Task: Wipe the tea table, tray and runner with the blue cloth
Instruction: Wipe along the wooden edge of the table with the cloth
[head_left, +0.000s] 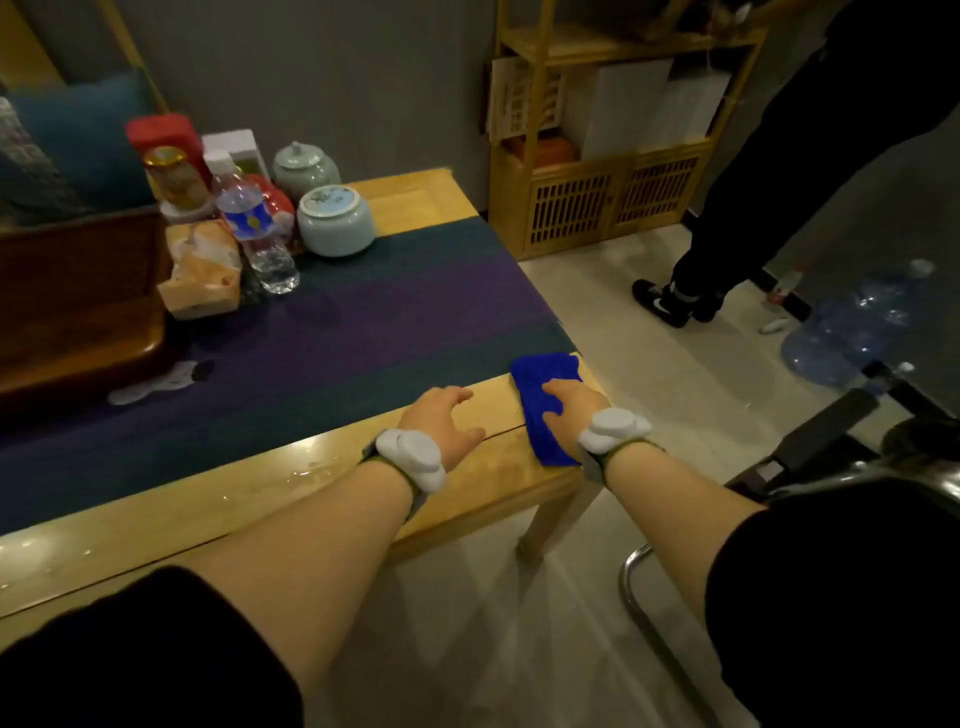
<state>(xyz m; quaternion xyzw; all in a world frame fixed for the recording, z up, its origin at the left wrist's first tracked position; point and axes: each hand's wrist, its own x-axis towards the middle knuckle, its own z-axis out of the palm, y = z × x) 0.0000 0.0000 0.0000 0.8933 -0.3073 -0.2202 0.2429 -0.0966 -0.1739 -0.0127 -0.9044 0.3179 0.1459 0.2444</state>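
Black sleeves (130, 654) are seen at the bottom edge, with both bare forearms reaching out over the near table edge. A white tracker is strapped to each wrist.

Left hand (441, 423) is laid on the bare wood of the table (260, 499), fingers spread and only slightly bent; nothing is held.

Right hand (571, 410) is pressed down on the cloth (545, 374), fingers curled over its top. Whether the cloth is gripped or merely pressed cannot be told with certainty. The cloth is folded, bright blue, and is placed at the near right corner of the table, partly on wood, its far end touching the runner (363, 322) edge. Wet sheen is noted on the wood to the left of the left hand.

The runner, dark teal with a purple band, is spread along the table's middle. A small white and dark object (161, 382) lies on it, near the tray (78, 312), a dark wooden one at the left.

Beyond the tray are grouped: a tissue pack (202, 270), a water bottle (249, 218), two pale lidded jars (335, 221), a red box (161, 137).

Off the table, far right: a wooden shelf (597, 156), a second person's legs (727, 234), a large water jug (852, 327) on the floor. A chair frame (831, 457) is seen at the near right.
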